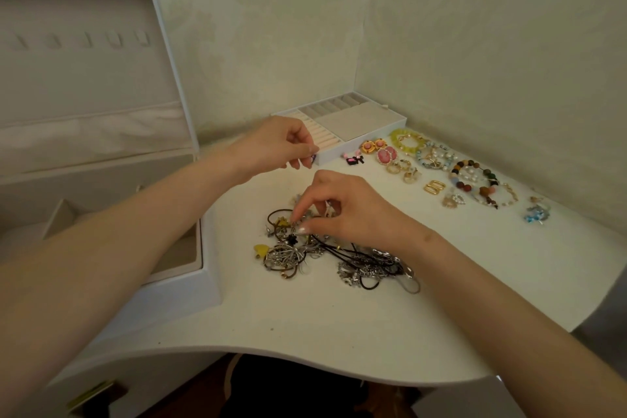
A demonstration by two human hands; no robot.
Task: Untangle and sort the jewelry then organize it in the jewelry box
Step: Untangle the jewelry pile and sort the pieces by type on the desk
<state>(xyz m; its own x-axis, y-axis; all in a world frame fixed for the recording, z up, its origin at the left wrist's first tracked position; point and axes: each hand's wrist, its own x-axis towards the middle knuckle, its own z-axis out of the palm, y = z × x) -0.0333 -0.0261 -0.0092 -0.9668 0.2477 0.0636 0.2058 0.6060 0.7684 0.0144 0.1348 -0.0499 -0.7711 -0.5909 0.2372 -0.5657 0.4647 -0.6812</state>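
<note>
**Teasing a strand from the knot, box not yet filled**

Pinching with the right hand [339, 210] at the upper left edge of the tangled jewelry [336, 258], low in the centre of the frame on the white table [305, 332]; fingertips closed on something thin there (too fine to name). Judged as pinning one spot so that a single piece can come free without dragging the heap.

Holding the left hand [278, 146] just above and to the left, apart from the right hand and off the table, thumb and fingers nipped on a small purplish piece [312, 158]. Probably raised to hold it clear of the knot.

Spreading sorted pieces along the right of the frame, group apart from group: pink earrings [385, 155], a yellow-green bracelet [394, 140], gold earrings [430, 187], a dark beaded bracelet [470, 163], a blue piece [537, 213]. Laid flat and separate, presumably by kind and against fresh tangles.

Leaving the jewelry box [101, 85] open at the left of the frame, lid upright with a row of hooks and a gathered pocket; showing nothing in its lower compartment, though partly hidden behind the left forearm. Parking the divided tray [359, 119] in the upper centre, against the wall corner: ring rolls, small cells, one flat section, all apparently bare. Suggests sorting well along, stowing not begun.
</note>
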